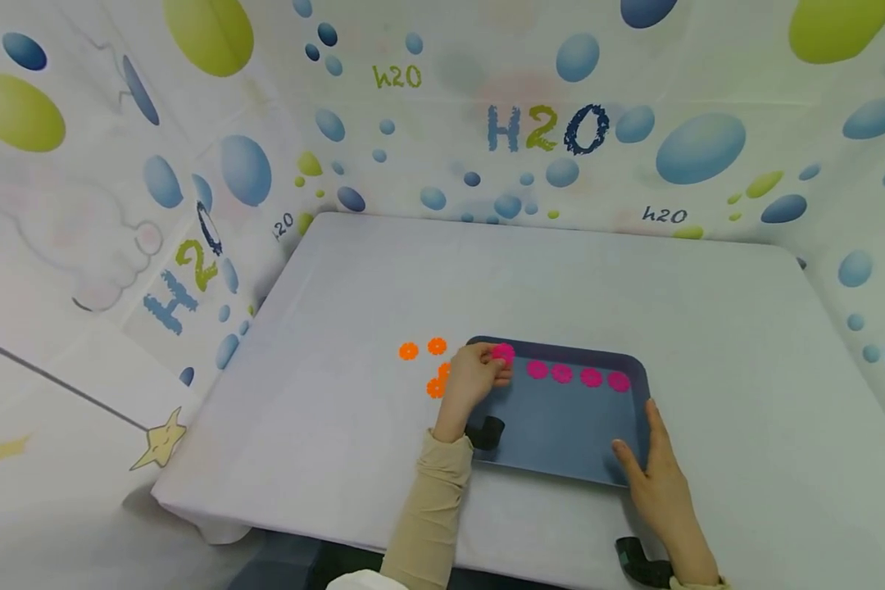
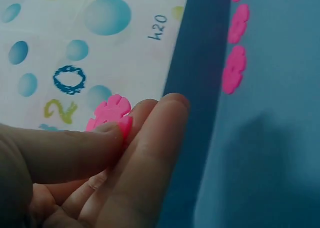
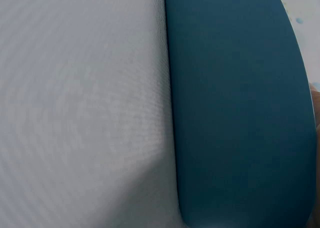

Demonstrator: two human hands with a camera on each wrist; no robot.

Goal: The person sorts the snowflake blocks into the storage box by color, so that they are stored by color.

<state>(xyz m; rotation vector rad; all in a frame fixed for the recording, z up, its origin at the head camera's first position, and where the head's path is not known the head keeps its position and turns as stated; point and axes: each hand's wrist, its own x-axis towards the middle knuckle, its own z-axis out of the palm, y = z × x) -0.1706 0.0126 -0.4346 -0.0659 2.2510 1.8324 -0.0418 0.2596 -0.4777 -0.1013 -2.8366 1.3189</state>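
Note:
My left hand [image 1: 474,378] is over the left end of a blue-grey tray [image 1: 553,430], pinching a pink flower-shaped piece [image 1: 503,353] between thumb and fingers. The left wrist view shows the petals of this pink flower [image 2: 114,107] above the thumb tip. Several more pink flowers [image 1: 562,374] lie in a row inside the tray along its far wall. At the tray's near right corner, my right hand [image 1: 660,479] holds the rim, thumb over the inside and fingers along the outside. The right wrist view shows mostly the tray wall [image 3: 240,107], with a sliver of skin at the edge.
Several orange flower pieces [image 1: 409,351] lie on the white tablecloth [image 1: 324,369] left of the tray, some partly behind the left hand. Black curved mounts [image 1: 490,433] sit by both wrists. A bubble-printed curtain [image 1: 442,123] stands behind the table.

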